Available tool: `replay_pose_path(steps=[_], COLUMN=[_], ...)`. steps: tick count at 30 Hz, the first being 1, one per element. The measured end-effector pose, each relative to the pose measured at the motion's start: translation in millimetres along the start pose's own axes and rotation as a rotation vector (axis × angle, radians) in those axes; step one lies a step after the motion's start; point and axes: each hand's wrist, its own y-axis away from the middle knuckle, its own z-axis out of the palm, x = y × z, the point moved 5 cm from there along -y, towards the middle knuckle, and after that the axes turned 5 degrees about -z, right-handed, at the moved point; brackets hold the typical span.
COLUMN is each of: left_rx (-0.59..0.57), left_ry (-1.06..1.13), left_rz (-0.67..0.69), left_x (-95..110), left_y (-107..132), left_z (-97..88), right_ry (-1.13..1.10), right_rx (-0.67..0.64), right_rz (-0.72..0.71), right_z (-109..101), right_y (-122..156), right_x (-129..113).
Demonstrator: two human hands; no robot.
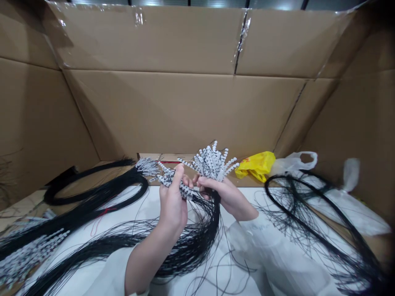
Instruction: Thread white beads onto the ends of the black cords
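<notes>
My left hand [173,205] is closed on a few black strings tipped with white beaded tags [168,179], thumb raised. My right hand [222,192] grips a thick bunch of the same black strings [203,230] just under their fanned white tag ends [212,161]. The strings trail down from both hands over the white table surface [154,205] toward me. The two hands are close together, fingertips almost touching.
More black string bundles lie at the left [92,197] and loop at the right [308,218]. White tag ends lie at the lower left [27,255]. A yellow plastic bag [256,165] and a white bag [293,162] sit at the back. Cardboard walls [185,111] surround the table.
</notes>
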Motion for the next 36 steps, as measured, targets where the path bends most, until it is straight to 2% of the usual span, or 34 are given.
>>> replay_pose_path(steps=[3,7,9,12,14,19,24,29,36], left_rx=[0.011,-0.017,0.018,0.134,0.154,-0.002,-0.057,-0.095,-0.144], left_ry=[-0.009,0.022,0.049,0.061,0.023,-0.064,-0.181,-0.219,-0.279], left_rz=[-0.005,-0.080,-0.080,-0.042,-0.029,0.015,0.059,-0.086,-0.118], left_x=[0.5,-0.3,0.7,2.2,2.3,3.3,5.0,1.2,5.6], left_y=[-0.2,-1.4,-2.3,-2.3,-1.9,-1.5,-1.8,-3.4,-3.2], left_z=[0.6,2.5,-0.1,-7.5,-9.2,-1.3,2.1,1.3,6.8], right_ry=[0.006,0.035,0.055,0.036,0.019,-0.022,-0.038,-0.008,0.000], right_rx=[-0.046,-0.077,0.002,0.152,0.168,0.059,-0.054,-0.134,-0.107], right_rz=[0.022,0.008,-0.002,-0.037,-0.039,0.003,0.052,0.042,0.018], right_z=[3.7,5.1,-0.6,-11.3,-13.4,-6.6,-0.3,0.6,-2.9], right_y=[2.0,2.1,0.7,-1.4,-2.3,-1.0,2.7,2.0,0.0], right_x=[-0.2,-0.9,-0.6,-0.4,0.4,0.6,-0.7,-1.3,1.0])
